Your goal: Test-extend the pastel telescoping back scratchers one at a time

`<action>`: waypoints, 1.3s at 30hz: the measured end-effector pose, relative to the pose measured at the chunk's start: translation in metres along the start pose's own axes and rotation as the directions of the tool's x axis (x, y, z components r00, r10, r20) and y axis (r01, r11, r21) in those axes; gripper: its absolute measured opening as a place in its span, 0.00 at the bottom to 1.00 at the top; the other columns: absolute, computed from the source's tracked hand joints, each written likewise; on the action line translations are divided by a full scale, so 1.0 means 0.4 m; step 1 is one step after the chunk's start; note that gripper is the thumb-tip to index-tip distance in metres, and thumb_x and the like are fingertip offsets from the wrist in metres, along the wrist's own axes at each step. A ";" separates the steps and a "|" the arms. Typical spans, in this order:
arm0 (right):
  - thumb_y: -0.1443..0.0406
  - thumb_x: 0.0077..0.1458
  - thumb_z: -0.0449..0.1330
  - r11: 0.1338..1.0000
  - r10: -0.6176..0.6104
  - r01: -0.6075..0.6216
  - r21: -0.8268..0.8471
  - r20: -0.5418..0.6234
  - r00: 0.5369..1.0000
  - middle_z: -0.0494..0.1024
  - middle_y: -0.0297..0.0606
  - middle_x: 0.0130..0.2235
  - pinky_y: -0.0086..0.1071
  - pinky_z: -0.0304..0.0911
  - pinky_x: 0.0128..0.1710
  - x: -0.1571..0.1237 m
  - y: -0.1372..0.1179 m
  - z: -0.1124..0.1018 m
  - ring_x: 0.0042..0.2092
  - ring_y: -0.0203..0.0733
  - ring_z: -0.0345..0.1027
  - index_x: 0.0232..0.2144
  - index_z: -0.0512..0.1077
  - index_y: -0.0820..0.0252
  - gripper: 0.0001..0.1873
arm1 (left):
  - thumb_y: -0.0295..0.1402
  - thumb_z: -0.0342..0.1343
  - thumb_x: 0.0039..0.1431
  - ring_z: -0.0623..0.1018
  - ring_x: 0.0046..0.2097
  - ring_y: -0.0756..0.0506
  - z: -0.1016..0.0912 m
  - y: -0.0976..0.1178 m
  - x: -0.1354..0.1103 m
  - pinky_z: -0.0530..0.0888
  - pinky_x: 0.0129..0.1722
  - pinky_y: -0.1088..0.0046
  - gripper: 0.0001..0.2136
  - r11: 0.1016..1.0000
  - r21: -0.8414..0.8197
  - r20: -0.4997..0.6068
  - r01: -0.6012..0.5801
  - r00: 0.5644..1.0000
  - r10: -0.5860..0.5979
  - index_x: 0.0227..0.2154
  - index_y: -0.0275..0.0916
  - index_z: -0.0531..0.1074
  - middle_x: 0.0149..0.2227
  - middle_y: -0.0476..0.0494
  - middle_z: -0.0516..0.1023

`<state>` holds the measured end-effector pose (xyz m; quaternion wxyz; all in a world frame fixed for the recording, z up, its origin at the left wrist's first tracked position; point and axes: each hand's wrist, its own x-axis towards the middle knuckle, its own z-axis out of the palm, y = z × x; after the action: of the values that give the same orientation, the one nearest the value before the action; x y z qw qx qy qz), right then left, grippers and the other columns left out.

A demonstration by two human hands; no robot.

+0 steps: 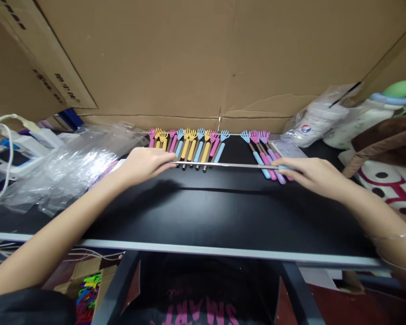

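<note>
A telescopic back scratcher (223, 165), its thin metal rod drawn out long, stretches level above the black table between my two hands. My left hand (148, 163) pinches its left end, and the tip there is hidden by the fingers. Closed around the light blue grip at the other end is my right hand (313, 175). Behind the rod lies a row of hand-shaped back scratchers (196, 151) in pink, yellow and blue, claws toward the cardboard. A smaller group of back scratchers (266, 160), blue, pink and purple, lies beside my right hand.
Clear plastic bags (67, 158) and white chargers with cables (37, 144) cover the left side. A bagged white cup (316, 122), a bottle (368, 117) and a brown-and-white bag (389, 167) crowd the right. A cardboard wall (189, 58) closes the back.
</note>
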<state>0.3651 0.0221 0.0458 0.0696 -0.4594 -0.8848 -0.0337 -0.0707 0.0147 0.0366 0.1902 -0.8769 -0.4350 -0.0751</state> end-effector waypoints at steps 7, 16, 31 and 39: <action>0.54 0.64 0.46 0.992 0.061 -0.067 0.108 0.057 0.996 0.80 0.45 0.43 0.34 0.62 0.40 -0.016 0.056 0.016 0.40 0.46 0.74 0.50 0.72 0.57 0.22 | 0.43 0.38 0.69 0.79 0.37 0.45 0.018 -0.022 -0.007 0.65 0.30 0.74 0.20 1.000 -0.007 0.021 0.016 1.000 -0.016 0.37 0.41 0.74 0.35 0.44 0.80; 0.53 0.64 0.46 0.995 0.083 -0.081 0.064 -0.017 0.996 0.81 0.45 0.43 0.35 0.63 0.39 -0.014 0.032 0.006 0.41 0.48 0.75 0.50 0.73 0.55 0.23 | 0.42 0.42 0.68 0.78 0.37 0.44 0.013 -0.023 -0.007 0.63 0.29 0.73 0.17 0.997 -0.002 -0.062 0.074 0.995 -0.074 0.36 0.41 0.75 0.34 0.43 0.80; 0.56 0.66 0.43 0.987 -0.159 0.153 -0.055 -0.127 0.979 0.82 0.35 0.38 0.30 0.56 0.26 0.088 -0.265 0.057 0.32 0.40 0.75 0.45 0.73 0.51 0.20 | 0.43 0.45 0.68 0.75 0.27 0.48 -0.006 0.221 0.109 0.53 0.23 0.74 0.17 0.982 -0.155 -0.111 -0.112 0.989 0.096 0.32 0.40 0.73 0.26 0.46 0.78; 0.53 0.67 0.40 0.989 -0.057 0.042 -0.140 -0.105 0.993 0.82 0.40 0.40 0.30 0.58 0.30 0.012 -0.046 0.011 0.37 0.42 0.76 0.45 0.74 0.55 0.25 | 0.47 0.38 0.69 0.77 0.34 0.45 -0.009 0.069 0.032 0.60 0.26 0.74 0.23 0.999 -0.032 -0.124 0.038 0.991 -0.042 0.33 0.41 0.75 0.31 0.43 0.79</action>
<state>0.3470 0.0160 0.0424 0.0848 -0.4383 -0.8865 -0.1214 -0.0409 0.0074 0.0364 0.2027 -0.8642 -0.4387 -0.1400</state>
